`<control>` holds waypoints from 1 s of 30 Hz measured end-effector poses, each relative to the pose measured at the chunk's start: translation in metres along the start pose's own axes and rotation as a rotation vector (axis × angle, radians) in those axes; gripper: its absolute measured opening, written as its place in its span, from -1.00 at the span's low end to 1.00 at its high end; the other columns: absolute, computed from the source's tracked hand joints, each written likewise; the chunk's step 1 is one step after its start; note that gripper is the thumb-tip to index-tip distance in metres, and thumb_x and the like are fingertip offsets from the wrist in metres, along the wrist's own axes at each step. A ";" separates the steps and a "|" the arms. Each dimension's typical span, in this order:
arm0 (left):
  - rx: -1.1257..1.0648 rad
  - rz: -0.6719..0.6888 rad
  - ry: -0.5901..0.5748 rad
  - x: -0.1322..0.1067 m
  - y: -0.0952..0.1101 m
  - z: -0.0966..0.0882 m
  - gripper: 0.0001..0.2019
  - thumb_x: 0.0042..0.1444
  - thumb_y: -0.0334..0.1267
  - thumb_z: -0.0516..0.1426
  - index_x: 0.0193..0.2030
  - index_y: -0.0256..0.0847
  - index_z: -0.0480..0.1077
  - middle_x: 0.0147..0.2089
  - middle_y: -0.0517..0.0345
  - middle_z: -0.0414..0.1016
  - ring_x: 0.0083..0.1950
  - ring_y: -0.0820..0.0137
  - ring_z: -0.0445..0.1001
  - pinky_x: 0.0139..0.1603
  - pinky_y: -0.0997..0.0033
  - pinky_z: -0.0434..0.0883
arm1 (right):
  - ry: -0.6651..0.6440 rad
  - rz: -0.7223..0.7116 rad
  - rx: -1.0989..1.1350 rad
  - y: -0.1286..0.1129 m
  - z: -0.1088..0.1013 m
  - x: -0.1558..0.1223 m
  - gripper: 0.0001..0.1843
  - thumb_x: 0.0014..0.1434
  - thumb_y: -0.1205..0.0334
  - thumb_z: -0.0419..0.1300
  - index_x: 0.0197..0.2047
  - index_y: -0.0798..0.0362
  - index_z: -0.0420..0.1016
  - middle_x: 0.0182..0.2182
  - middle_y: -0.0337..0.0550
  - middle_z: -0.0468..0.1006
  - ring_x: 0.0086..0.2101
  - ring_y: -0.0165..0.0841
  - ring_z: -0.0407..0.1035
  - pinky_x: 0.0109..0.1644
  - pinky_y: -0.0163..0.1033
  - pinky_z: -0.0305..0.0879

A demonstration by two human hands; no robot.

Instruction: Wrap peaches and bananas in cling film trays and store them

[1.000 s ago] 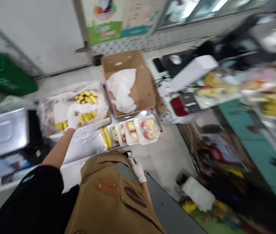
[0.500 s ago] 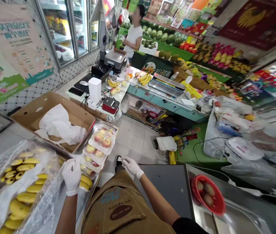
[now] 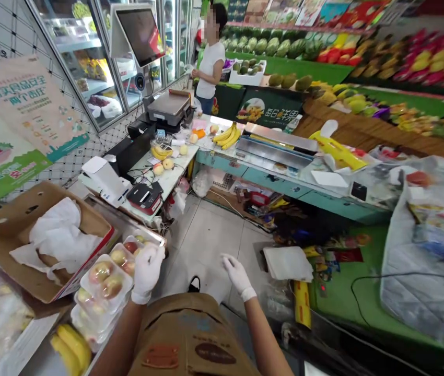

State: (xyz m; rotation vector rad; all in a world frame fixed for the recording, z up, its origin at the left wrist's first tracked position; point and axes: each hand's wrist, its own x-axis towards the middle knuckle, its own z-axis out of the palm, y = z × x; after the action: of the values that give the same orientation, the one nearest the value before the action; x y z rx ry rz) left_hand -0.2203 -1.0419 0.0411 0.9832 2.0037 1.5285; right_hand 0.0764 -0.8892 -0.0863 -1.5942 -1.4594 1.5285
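Observation:
My left hand (image 3: pixel 147 269), in a white glove, hovers beside the stacked packs of apples (image 3: pixel 106 279) at the front left. Its fingers are curled in, and nothing shows in them. My right hand (image 3: pixel 238 275), gloved too, hangs over the tiled floor with its fingers stretched forward and holds nothing. White foam trays under clear film hold the apples. Yellow bananas (image 3: pixel 71 349) lie close to the packs. Left of them stands an open cardboard box (image 3: pixel 0 230) with white paper (image 3: pixel 59 230) inside.
A counter with a red-and-black device (image 3: pixel 144 197), a scale (image 3: pixel 169 108) and bananas (image 3: pixel 226 137) runs ahead. A person (image 3: pixel 210 62) in a white top stands behind it. At right are a yellow box (image 3: pixel 302 305) and a green surface (image 3: pixel 347 303).
My view has moved forward, nearer the counter. My left hand has passed from beside the bagged bananas to the far end of the apple packs. The right hand reaches farther from my body.

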 end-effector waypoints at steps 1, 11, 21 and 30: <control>0.005 0.028 -0.054 0.010 0.007 0.022 -0.47 0.38 0.03 0.10 -0.55 -0.07 -0.03 -0.50 0.17 0.25 -0.39 0.33 0.26 -0.28 0.27 0.34 | 0.020 0.002 0.056 -0.009 -0.019 0.016 -0.30 -0.05 -0.40 0.39 -0.11 0.05 0.74 -0.17 0.03 0.75 -0.18 -0.12 0.63 0.10 0.05 0.55; 0.009 0.031 -0.165 0.110 0.010 0.157 -0.49 0.29 0.00 0.12 -0.57 -0.10 -0.03 -0.52 0.21 0.23 -0.43 0.39 0.22 -0.33 0.32 0.24 | -0.027 0.026 0.218 -0.077 -0.080 0.178 -0.19 -0.19 -0.49 0.48 -0.16 0.07 0.72 -0.29 0.03 0.74 -0.32 -0.20 0.60 -0.08 -0.07 0.53; -0.041 -0.030 -0.357 0.311 -0.005 0.292 -0.52 0.29 0.09 0.11 -0.54 -0.11 0.09 -0.49 0.27 0.19 -0.39 0.41 0.22 -0.29 0.38 0.23 | -0.086 -0.117 0.027 -0.233 -0.120 0.386 -0.31 -0.01 -0.44 0.38 -0.16 0.06 0.66 -0.31 -0.06 0.69 -0.32 -0.28 0.55 -0.08 -0.09 0.52; 0.042 0.112 -0.483 0.502 0.045 0.343 -0.55 0.31 0.00 0.13 -0.53 -0.09 0.09 -0.48 0.26 0.20 -0.39 0.38 0.23 -0.28 0.33 0.19 | 0.022 -0.284 -0.220 -0.386 -0.158 0.590 -0.48 0.27 -0.07 0.23 0.10 0.15 0.62 -0.03 0.01 0.73 -0.12 -0.26 0.59 0.14 -0.05 0.53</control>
State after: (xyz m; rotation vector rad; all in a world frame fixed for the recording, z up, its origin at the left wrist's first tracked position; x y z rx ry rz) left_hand -0.2946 -0.4367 0.0215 1.3508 1.6651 1.1602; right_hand -0.0310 -0.1900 0.0640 -1.4400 -1.8050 1.2209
